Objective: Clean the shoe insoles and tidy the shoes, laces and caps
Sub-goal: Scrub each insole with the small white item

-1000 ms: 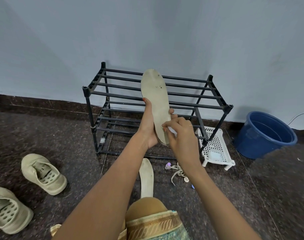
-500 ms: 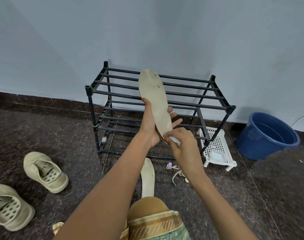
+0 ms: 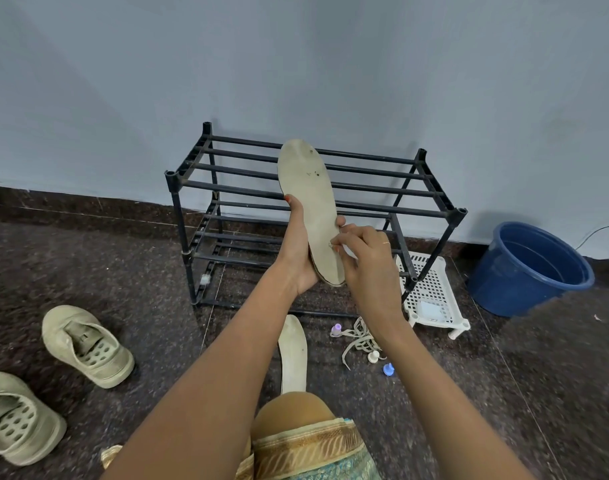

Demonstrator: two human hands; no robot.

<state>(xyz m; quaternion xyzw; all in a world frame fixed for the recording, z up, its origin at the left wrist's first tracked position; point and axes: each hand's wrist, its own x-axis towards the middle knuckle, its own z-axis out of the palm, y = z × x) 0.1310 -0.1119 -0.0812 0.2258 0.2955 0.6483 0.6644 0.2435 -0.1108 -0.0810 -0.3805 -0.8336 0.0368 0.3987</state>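
Observation:
My left hand (image 3: 297,249) grips a beige insole (image 3: 310,192) upright in front of the rack, thumb on its left edge. My right hand (image 3: 363,258) pinches a small white wipe (image 3: 348,252) against the insole's lower right part. A second insole (image 3: 292,351) lies flat on the floor below, partly behind my knee. Two beige shoes, one (image 3: 86,344) nearer the rack and one (image 3: 15,417) at the left edge, sit on the floor. Beige laces (image 3: 360,337) lie tangled beside small caps: a purple one (image 3: 336,329), a white one (image 3: 374,356) and a blue one (image 3: 388,369).
A black two-tier shoe rack (image 3: 434,213) stands against the blue wall. A small white perforated stool (image 3: 432,289) sits at its right foot. A blue bucket (image 3: 524,268) stands farther right. The floor is dark speckled stone.
My right hand with the wipe slid down toward the insole's heel, then back up along its right edge. The insole stays held upright in my left hand.

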